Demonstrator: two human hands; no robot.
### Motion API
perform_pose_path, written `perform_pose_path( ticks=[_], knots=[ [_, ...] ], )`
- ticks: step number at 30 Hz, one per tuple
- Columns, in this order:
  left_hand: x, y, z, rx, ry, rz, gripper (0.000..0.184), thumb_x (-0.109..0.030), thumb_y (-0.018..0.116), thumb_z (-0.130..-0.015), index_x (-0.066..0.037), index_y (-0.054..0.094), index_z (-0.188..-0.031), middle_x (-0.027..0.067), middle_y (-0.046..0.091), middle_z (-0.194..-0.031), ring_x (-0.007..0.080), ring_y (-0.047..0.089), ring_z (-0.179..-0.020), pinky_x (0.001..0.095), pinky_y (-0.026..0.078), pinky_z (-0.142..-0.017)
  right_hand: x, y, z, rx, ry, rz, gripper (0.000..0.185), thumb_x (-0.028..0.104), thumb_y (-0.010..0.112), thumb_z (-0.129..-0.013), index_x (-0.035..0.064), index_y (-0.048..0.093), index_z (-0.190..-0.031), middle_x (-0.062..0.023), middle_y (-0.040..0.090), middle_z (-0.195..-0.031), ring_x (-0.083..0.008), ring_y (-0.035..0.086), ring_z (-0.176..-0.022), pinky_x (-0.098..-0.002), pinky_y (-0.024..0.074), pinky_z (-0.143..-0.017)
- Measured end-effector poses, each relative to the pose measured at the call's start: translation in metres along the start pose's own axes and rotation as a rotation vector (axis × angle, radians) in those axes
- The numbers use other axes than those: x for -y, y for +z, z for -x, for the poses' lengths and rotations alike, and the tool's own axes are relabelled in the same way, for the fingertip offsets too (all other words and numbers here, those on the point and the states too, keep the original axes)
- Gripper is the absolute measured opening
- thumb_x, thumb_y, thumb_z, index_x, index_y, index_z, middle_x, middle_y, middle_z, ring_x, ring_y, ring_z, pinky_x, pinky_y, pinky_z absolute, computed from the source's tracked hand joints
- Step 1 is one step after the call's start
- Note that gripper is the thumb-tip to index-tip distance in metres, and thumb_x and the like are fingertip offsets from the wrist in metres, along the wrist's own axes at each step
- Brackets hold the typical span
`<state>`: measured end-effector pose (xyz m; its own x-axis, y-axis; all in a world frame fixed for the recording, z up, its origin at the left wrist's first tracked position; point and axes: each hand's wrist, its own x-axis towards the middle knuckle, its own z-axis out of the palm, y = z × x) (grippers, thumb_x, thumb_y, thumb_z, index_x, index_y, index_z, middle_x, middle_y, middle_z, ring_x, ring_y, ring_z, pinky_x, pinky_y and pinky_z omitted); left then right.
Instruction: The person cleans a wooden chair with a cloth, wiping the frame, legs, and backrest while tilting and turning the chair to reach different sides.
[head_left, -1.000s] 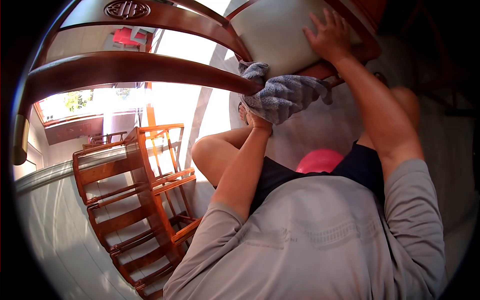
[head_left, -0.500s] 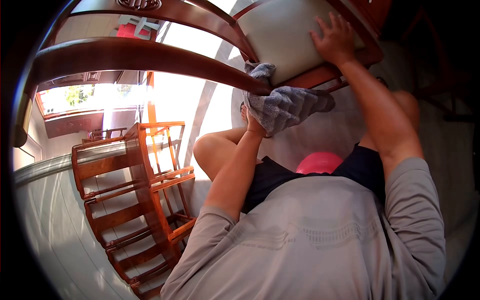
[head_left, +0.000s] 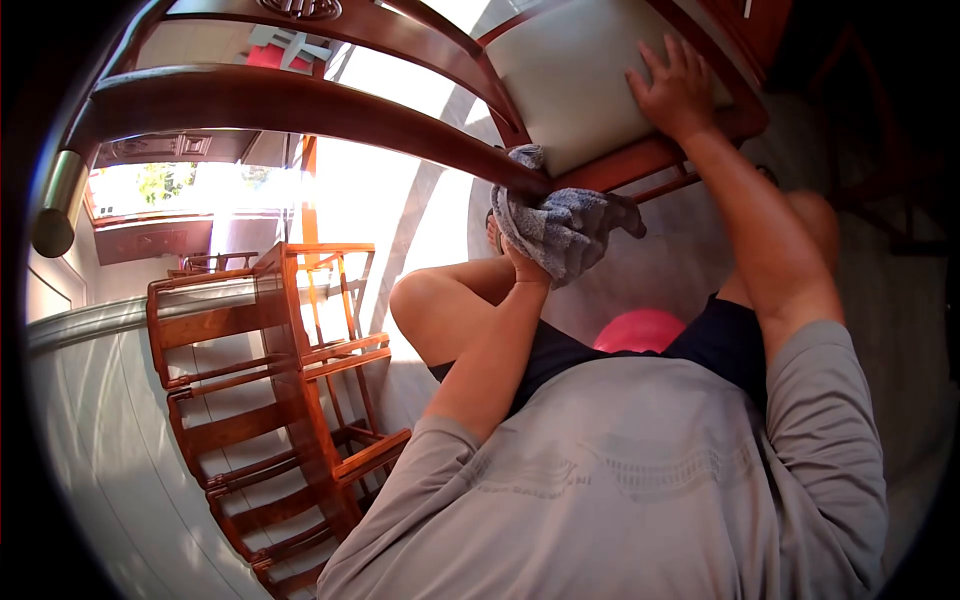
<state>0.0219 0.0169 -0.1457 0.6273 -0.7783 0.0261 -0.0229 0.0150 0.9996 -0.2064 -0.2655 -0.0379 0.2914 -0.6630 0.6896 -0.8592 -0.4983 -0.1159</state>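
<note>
A reddish-brown wooden chair (head_left: pixel 330 112) with a pale padded seat (head_left: pixel 560 78) fills the top of the head view, its back slats reaching to the upper left. My left hand (head_left: pixel 524 264) is closed on a grey towel (head_left: pixel 578 232), which is bunched around the chair frame where the back meets the seat. Folds of cloth hide most of those fingers. On the far side, my right hand (head_left: pixel 680 90) lies flat on the seat with its fingers spread, holding nothing.
Stacked wooden chairs (head_left: pixel 300 380) stand at the left by a pale panelled wall (head_left: pixel 110 440). Something round and pink (head_left: pixel 640 330) shows between my legs. Darker furniture (head_left: pixel 890 190) is at the right, and bright sunlight falls on the floor.
My left hand has moved slightly right and down, and the towel is more bunched, its loose end drawn in. The chair sits slightly further right in view. My right hand stays on the seat.
</note>
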Motion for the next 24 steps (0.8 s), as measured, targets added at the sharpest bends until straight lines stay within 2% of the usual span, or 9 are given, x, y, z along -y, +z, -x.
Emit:
perform_pose_path(
  ticks=[3,5,7,10,13,16,20,23,24],
  knots=[
    [0.018,-0.008,0.004,-0.037,0.287,-0.841,0.044,-0.019,0.045,-0.107,-0.003,0.049,-0.147,0.0105,0.057,-0.145,0.0232,0.054,-0.132,0.0376,0.041,-0.114,-0.002,-0.001,0.005,0.018,0.011,0.019,0.052,0.051,0.061,-0.097,0.0207,0.065,-0.138,-0.0172,0.056,-0.145,-0.0389,0.048,-0.137,-0.0545,0.0365,-0.115],
    [0.016,-0.013,0.008,-0.032,0.27,-0.717,0.04,-0.016,0.044,-0.106,-0.002,0.055,-0.142,0.0105,0.062,-0.138,0.0235,0.06,-0.125,0.0382,0.046,-0.109,0.001,-0.002,0.003,0.029,0.021,0.021,0.052,0.051,0.061,-0.096,0.0206,0.065,-0.138,-0.0171,0.055,-0.145,-0.0389,0.047,-0.138,-0.0546,0.0361,-0.115],
    [-0.011,-0.012,0.015,0.015,0.036,0.085,0.037,-0.015,0.044,-0.105,0.0,0.06,-0.135,0.0101,0.067,-0.131,0.0241,0.065,-0.117,0.0382,0.052,-0.103,-0.001,-0.001,0.001,0.031,0.033,0.009,0.052,0.051,0.061,-0.096,0.0207,0.065,-0.138,-0.017,0.055,-0.146,-0.039,0.047,-0.138,-0.0548,0.0361,-0.115],
    [-0.028,-0.011,0.017,-0.044,0.043,0.231,0.035,-0.012,0.042,-0.105,0.001,0.065,-0.128,0.0089,0.072,-0.121,0.0244,0.07,-0.104,0.0359,0.056,-0.094,0.001,-0.002,0.004,0.045,0.041,0.029,0.052,0.051,0.062,-0.096,0.0211,0.065,-0.138,-0.017,0.055,-0.146,-0.0389,0.047,-0.138,-0.0552,0.0356,-0.115],
    [-0.048,-0.014,0.026,0.053,-0.074,0.308,0.043,-0.021,0.047,-0.104,0.0,0.055,-0.14,0.0147,0.062,-0.139,0.0265,0.059,-0.126,0.0402,0.047,-0.109,0.004,-0.003,0.004,0.054,0.043,0.049,0.052,0.052,0.061,-0.096,0.0219,0.065,-0.138,-0.0169,0.055,-0.146,-0.0387,0.047,-0.138,-0.0554,0.0349,-0.116],
    [-0.056,0.004,0.027,0.129,-0.034,-0.504,0.058,-0.03,0.056,-0.099,-0.001,0.047,-0.148,0.0175,0.05,-0.152,0.0285,0.046,-0.14,0.0436,0.034,-0.119,0.002,0.001,0.003,0.047,0.041,0.067,0.052,0.053,0.061,-0.096,0.0226,0.065,-0.139,-0.0168,0.055,-0.147,-0.0385,0.047,-0.139,-0.0553,0.0346,-0.116],
    [-0.017,-0.004,0.018,0.217,0.428,-1.504,0.054,-0.032,0.058,-0.102,-0.004,0.049,-0.148,0.0125,0.057,-0.144,0.0278,0.053,-0.134,0.0395,0.042,-0.113,0.005,-0.001,0.004,0.059,0.04,0.07,0.053,0.054,0.06,-0.096,0.0229,0.065,-0.139,-0.0169,0.055,-0.148,-0.0386,0.047,-0.139,-0.0555,0.0349,-0.116],
    [0.005,0.011,-0.007,0.06,0.088,-0.724,0.078,-0.047,0.07,-0.091,-0.009,0.043,-0.154,0.0107,0.05,-0.153,0.0301,0.048,-0.14,0.0404,0.036,-0.117,0.002,-0.001,0.007,0.046,0.041,0.051,0.054,0.054,0.06,-0.096,0.0227,0.065,-0.139,-0.0173,0.055,-0.147,-0.0389,0.048,-0.138,-0.0555,0.0349,-0.116],
    [0.007,0.012,-0.009,0.141,0.062,-0.82,0.082,-0.05,0.07,-0.089,-0.011,0.042,-0.154,0.0099,0.048,-0.155,0.0306,0.044,-0.142,0.0417,0.032,-0.119,0.001,-0.002,0.007,0.049,0.039,0.052,0.053,0.053,0.061,-0.096,0.0226,0.065,-0.139,-0.0174,0.055,-0.147,-0.039,0.048,-0.138,-0.0554,0.0349,-0.116]
  ],
)
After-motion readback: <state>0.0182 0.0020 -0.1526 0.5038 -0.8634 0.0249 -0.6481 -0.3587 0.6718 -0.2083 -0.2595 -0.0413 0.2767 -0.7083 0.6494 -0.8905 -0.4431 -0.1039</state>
